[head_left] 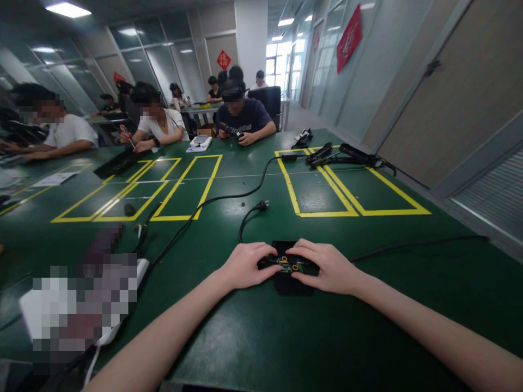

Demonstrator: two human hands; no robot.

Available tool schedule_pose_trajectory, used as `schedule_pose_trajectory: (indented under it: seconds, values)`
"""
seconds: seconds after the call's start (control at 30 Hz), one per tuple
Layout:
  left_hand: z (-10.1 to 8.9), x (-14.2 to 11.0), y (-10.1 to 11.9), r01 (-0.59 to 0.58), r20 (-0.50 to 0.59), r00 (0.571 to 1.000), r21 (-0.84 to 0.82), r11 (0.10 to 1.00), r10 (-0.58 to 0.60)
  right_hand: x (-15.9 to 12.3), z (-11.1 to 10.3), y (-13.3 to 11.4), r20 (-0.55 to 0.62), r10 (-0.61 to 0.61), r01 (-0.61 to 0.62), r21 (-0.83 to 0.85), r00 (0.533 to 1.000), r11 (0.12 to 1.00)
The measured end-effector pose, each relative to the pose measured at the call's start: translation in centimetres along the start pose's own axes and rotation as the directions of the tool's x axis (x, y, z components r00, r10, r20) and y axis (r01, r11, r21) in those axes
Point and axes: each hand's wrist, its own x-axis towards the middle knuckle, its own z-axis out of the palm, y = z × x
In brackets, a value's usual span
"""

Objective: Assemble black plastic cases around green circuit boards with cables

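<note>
A small green circuit board (291, 268) with ring-shaped copper coils and yellow and blue parts lies between my two hands. Beneath it is a flat black casing piece (293, 287) on the table. My left hand (251, 265) grips the board's left end between thumb and fingers. At the opposite end, my right hand (327, 268) pinches the board the same way. A black cord with a plug (262, 206) runs down behind my left hand. Another black cable (412, 243) stretches rightward from behind my right hand. My fingers hide the board's ends.
The green table (229, 337) carries yellow tape outlines (327, 214). A long black cable (229, 196) crosses it toward a dark bundle (347, 154) at the far right. Blurred-out items and a white power strip (141, 272) lie left. Across the table, a person in dark clothing (247, 117) handles something.
</note>
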Motion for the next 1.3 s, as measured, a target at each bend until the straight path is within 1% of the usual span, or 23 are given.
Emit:
schedule_pose_trajectory:
  seconds: [0.2, 0.37, 0.53, 0.63, 0.73, 0.83, 0.9, 1.03, 1.17, 1.3]
  values:
    - [0.1, -0.1, -0.4, 0.017, 0.003, 1.000, 0.080, 0.997, -0.017, 0.1, 0.1, 0.6, -0.060, 0.081, -0.081, -0.002, 0.995, 0.997]
    - [0.3, -0.3, -0.4, 0.036, -0.003, 0.999, 0.095, 0.995, -0.035, 0.5, 0.2, 0.5, -0.022, 0.086, -0.086, 0.027, 0.996, 0.996]
    - [0.4, -0.2, -0.4, 0.029, -0.058, 0.998, 0.114, 0.993, -0.023, 0.4, 0.1, 0.4, 0.016, 0.082, -0.083, 0.045, 0.996, 0.996]
    - [0.4, -0.2, -0.5, 0.006, -0.074, 0.997, 0.109, 0.994, 0.002, 0.1, -0.5, 0.6, 0.014, 0.099, -0.100, 0.063, 0.995, 0.993]
    - [0.4, -0.3, -0.5, 0.012, -0.080, 0.997, 0.092, 0.996, -0.004, -0.3, -1.8, 1.2, 0.010, 0.127, -0.128, 0.040, 0.992, 0.991]
    - [0.5, -0.3, -0.4, 0.029, -0.079, 0.997, 0.076, 0.997, -0.023, -0.6, -3.2, 2.0, 0.072, 0.139, -0.141, 0.023, 0.988, 0.990]
    - [0.6, -0.2, -0.2, 0.039, -0.076, 0.997, 0.066, 0.997, -0.034, -0.7, -3.6, 2.5, 0.109, 0.145, -0.148, 0.018, 0.983, 0.989]
    - [0.5, -0.1, 0.0, 0.048, -0.071, 0.996, 0.023, 0.999, -0.047, -0.8, -3.0, 3.1, 0.106, 0.132, -0.134, 0.015, 0.986, 0.991]
    - [0.3, -0.1, 0.1, 0.044, -0.068, 0.997, -0.014, 0.999, -0.044, -0.8, -2.3, 3.3, 0.058, 0.105, -0.107, 0.041, 0.993, 0.993]
    - [0.3, -0.1, 0.1, 0.035, -0.064, 0.997, -0.016, 0.999, -0.036, -0.8, -2.3, 3.4, 0.028, 0.096, -0.098, 0.054, 0.995, 0.994]
